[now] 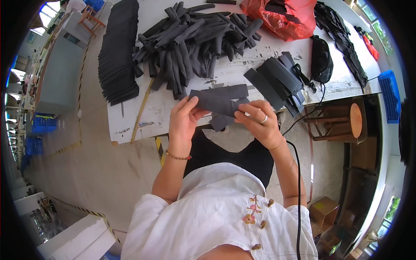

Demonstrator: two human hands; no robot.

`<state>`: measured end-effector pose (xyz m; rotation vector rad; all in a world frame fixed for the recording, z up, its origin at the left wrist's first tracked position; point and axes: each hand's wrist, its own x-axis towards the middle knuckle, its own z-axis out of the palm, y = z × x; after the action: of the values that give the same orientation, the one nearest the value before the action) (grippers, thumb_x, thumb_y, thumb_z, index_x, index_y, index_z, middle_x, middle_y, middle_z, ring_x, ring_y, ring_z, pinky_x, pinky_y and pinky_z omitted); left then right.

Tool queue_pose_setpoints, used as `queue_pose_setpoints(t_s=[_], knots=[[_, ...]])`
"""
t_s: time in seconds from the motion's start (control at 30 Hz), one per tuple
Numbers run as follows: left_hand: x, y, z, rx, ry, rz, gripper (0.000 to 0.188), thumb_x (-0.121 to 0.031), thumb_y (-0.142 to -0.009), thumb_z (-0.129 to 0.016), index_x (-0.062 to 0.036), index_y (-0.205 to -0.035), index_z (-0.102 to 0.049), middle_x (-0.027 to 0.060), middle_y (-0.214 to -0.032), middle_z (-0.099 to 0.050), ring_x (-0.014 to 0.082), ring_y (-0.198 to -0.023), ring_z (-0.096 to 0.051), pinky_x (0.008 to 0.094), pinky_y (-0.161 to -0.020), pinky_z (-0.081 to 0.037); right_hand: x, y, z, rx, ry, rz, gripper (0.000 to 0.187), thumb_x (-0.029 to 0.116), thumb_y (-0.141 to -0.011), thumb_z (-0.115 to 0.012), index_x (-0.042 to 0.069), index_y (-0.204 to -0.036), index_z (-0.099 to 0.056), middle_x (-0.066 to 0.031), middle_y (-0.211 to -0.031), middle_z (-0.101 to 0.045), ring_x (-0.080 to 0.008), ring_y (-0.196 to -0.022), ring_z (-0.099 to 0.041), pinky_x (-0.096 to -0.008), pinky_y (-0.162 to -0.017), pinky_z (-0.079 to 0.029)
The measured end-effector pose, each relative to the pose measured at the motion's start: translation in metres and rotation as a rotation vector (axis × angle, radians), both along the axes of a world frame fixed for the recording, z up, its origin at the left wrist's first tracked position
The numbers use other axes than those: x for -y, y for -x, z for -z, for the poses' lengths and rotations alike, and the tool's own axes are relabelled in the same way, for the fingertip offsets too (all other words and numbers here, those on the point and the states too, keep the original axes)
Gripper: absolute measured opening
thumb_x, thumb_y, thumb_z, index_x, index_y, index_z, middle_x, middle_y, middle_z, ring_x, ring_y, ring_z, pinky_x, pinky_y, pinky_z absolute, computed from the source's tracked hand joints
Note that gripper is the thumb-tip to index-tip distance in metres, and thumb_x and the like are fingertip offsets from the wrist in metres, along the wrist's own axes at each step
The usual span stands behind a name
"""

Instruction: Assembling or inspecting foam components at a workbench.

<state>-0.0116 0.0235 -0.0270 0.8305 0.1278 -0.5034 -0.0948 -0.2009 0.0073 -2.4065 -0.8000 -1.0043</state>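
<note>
Above the near edge of the white table (167,125), both my hands hold a dark grey flat strip (212,102) slanting between them. My left hand (184,118) pinches its left end between thumb and fingers. At the other end, my right hand (260,123) grips it with bent fingers. Behind it another dark strip (236,91) shows, and a shorter dark piece (221,122) appears below; whether these are held too I cannot tell. To the right of my hands lies a loose, fanned stack of dark flat strips (275,80).
Rolled dark pieces (186,43) are heaped at the back, beside a long row of stacked pieces (119,60). A red plastic bag (284,24), a black pouch (320,63) and a black cable (299,173) lie rightward. A thin wooden stick (143,110) overhangs leftward; a stool (355,120) stands right.
</note>
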Motion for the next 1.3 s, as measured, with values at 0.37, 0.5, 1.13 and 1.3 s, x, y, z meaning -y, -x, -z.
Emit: queue_pose_setpoints(t_s=[0.37,0.5,1.13,1.3], knots=[[0.025,0.019,-0.004,0.185,-0.079,-0.063,0.027,-0.009,-0.094,-0.058,0.0054,-0.117,-0.059,0.0152,-0.100,-0.067,0.0242,-0.088,-0.068,0.0388,-0.078,-0.059,-0.020,0.007,0.044,-0.824,-1.515,0.208,0.032,0.028,-0.096,-0.059,-0.002,-0.104,-0.065,-0.0042,-0.082,-0.065,-0.0116,-0.071,-0.061,-0.0271,-0.069,-0.053],[0.012,0.013,0.011,0.072,-0.004,-0.116,0.026,-0.010,-0.095,-0.057,0.0044,-0.117,-0.058,0.0145,-0.101,-0.066,0.0239,-0.089,-0.068,0.0393,-0.078,-0.059,-0.012,0.014,0.050,-0.694,-1.612,0.347,0.026,0.024,-0.095,-0.061,-0.002,-0.095,-0.066,-0.0039,-0.077,-0.064,-0.0114,-0.067,-0.061,-0.0263,-0.064,-0.052],[0.013,0.052,0.029,0.324,-0.403,-0.320,0.035,0.001,-0.087,-0.064,0.0030,-0.120,-0.054,0.0062,-0.102,-0.062,0.0088,-0.091,-0.055,0.0212,-0.083,-0.045,0.016,0.006,0.059,-0.976,-1.342,0.245,0.015,0.013,-0.092,-0.061,-0.001,-0.095,-0.064,-0.0004,-0.075,-0.059,-0.0070,-0.066,-0.053,-0.0216,-0.061,-0.043],[0.023,0.056,0.045,0.138,-0.330,-0.350,0.034,0.002,-0.085,-0.066,0.0018,-0.118,-0.055,0.0058,-0.101,-0.061,0.0092,-0.087,-0.056,0.0207,-0.080,-0.046,-0.009,0.008,0.053,-0.966,-1.046,0.419,0.019,0.015,-0.093,-0.062,-0.004,-0.098,-0.063,-0.0020,-0.074,-0.060,-0.0068,-0.066,-0.054,-0.0217,-0.060,-0.044]])
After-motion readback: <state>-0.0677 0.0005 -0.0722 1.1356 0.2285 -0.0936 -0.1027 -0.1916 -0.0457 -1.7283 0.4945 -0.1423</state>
